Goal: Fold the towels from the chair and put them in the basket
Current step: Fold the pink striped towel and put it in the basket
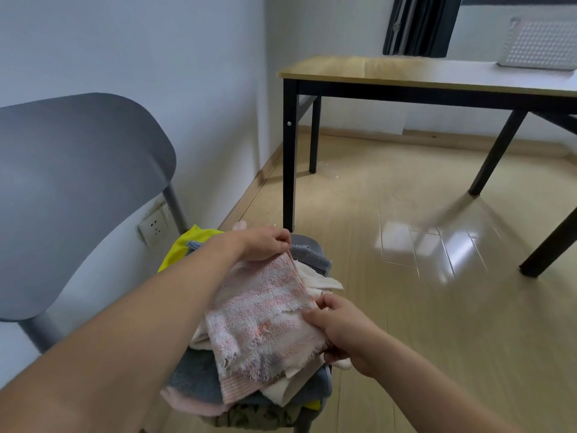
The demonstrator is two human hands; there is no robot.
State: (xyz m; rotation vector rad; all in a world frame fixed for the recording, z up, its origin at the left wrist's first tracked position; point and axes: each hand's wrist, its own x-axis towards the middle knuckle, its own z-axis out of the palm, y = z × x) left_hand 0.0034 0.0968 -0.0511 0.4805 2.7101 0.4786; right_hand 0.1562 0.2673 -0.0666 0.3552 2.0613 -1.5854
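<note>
Both hands pinch one frayed pink towel (262, 317): left hand (265, 243) at its far corner, right hand (340, 326) at its near edge, above the towel pile (199, 379) on the chair (78, 189).

Frayed terry towel (259, 320), glossy floor (437, 245)
</note>
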